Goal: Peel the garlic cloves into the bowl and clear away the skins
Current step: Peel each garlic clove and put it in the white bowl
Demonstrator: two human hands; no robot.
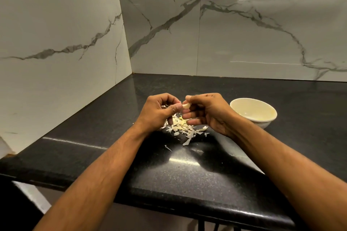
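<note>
Peeling goes best with small pulls. The right hand point(208, 112) pinches the garlic clove point(186, 106) above the pile of skins point(183, 127), and the left hand point(159, 112) pinches its skin. Pull gently, then drop the clove into the bowl point(253, 113) nearby.

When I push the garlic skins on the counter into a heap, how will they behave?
The skins look thin, curled and flaky, so they are probably very light and may scatter or cling to fingers. The black counter looks glossy, so they should slide easily. Stray flakes lie apart and may be missed.
</note>
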